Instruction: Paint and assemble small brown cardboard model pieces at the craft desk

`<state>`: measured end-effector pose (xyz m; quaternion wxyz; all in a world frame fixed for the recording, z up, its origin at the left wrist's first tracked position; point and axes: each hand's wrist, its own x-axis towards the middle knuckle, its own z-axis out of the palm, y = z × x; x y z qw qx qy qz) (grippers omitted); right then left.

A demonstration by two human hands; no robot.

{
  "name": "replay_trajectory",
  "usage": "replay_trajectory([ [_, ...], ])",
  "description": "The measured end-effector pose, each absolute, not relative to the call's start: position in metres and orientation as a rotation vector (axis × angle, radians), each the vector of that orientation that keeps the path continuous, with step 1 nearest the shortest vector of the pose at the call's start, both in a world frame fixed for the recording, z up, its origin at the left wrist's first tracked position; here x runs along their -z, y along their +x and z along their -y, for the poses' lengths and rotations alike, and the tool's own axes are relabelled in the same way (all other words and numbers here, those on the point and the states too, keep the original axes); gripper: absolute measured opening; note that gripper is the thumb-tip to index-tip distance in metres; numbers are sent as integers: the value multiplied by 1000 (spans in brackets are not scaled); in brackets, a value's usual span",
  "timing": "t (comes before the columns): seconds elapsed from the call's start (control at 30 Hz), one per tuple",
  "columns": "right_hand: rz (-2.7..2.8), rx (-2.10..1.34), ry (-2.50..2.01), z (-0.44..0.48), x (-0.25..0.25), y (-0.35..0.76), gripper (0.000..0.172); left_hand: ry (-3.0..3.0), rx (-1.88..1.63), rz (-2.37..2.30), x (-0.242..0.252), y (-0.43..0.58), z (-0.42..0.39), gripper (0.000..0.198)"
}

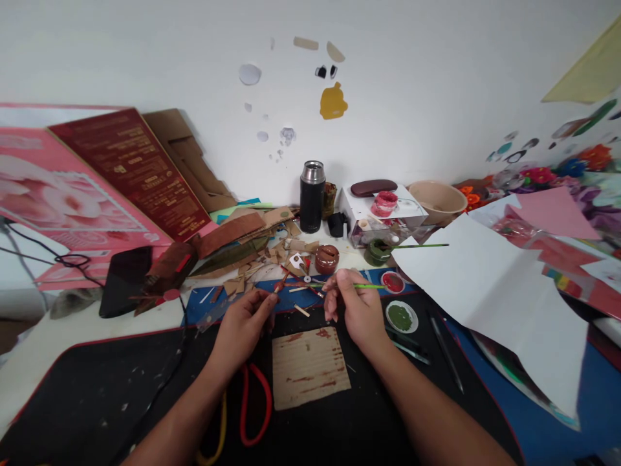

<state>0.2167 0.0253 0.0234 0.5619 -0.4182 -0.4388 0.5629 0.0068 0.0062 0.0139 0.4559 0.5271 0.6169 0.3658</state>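
My left hand pinches a small stick-like piece with reddish-brown paint on its far end. In my right hand is a thin paintbrush with a green handle, its tip pointing left toward that piece. Below and between both hands lies a square of corrugated cardboard, streaked with brown paint. An open jar of brown paint stands just beyond my hands. To the right of my right hand are a lid with green paint and a lid with red paint.
Behind stand a black thermos and a green paint jar with a brush across it. Cardboard scraps litter the back left. Red-handled scissors lie near me. A large white sheet covers the right side.
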Motion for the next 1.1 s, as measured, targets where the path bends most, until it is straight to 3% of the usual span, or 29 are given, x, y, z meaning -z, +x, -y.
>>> replay_trajectory([
  [1.1, 940, -1240, -1000, -30, -25, 220, 52, 1358, -912, -1534, -11, 6, -5, 48],
])
